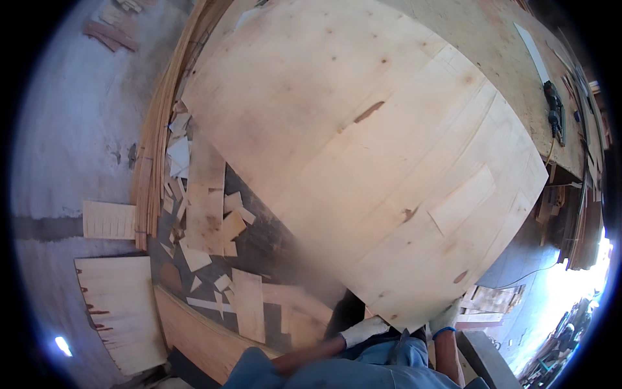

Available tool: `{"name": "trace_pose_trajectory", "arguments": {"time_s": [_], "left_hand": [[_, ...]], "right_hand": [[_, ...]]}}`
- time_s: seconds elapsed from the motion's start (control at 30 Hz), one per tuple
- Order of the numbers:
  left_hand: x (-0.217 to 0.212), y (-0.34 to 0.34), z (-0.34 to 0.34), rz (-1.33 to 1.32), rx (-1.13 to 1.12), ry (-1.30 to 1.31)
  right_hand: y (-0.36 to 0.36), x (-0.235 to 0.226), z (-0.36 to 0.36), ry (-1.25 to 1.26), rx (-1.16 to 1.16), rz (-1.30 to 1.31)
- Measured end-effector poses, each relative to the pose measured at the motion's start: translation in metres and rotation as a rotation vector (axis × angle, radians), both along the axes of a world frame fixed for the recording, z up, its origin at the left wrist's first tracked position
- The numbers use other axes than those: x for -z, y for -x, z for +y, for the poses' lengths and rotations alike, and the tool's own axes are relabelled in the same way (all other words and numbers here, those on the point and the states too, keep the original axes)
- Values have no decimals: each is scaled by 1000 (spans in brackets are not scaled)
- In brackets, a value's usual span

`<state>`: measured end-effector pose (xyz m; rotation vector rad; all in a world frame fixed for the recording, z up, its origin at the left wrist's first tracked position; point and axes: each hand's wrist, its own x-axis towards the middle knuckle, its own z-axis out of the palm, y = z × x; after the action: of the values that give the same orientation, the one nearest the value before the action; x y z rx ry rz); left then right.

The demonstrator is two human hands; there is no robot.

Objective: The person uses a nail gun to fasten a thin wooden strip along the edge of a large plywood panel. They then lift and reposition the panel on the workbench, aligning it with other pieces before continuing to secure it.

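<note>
The gloved left hand [365, 331] is at the near edge of a large plywood sheet [363, 162], just beside its corner; the gloved right hand [444, 319] is at the sheet's other edge, across that corner. The fingers are mostly hidden, so I cannot tell whether either hand is closed on it. The sheet spreads forward from both hands. Left of the left hand lie a rectangular wood offcut [247, 305] and, farther forward, long wooden strips [155, 142]. Well forward and right of the right hand lies a black corded power tool [552, 107].
</note>
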<state>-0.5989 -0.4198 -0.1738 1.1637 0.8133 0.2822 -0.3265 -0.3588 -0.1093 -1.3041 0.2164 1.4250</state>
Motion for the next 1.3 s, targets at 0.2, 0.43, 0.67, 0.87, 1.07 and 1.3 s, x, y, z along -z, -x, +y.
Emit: {"name": "trace_pose_trajectory", "arguments": {"time_s": [0.2,0.43,0.67,0.87,1.07,1.3], "left_hand": [[-6,200,131,80,-689,387],[-68,361,360,-623,-1477,293],[-111,380,448,-321,-1370,89],[-117,386,448,-329,-1402,216],[-162,366,373,-375,-1430,306],[-194,399,303,-510,-1398,467]], "right_hand": [[1,4,-4,40,142,-155],[11,-35,10,105,234,-153],[9,-14,1,110,279,-155],[21,-35,25,260,377,-255],[5,-51,37,469,287,-626],[-2,-63,13,745,76,-965]]}}
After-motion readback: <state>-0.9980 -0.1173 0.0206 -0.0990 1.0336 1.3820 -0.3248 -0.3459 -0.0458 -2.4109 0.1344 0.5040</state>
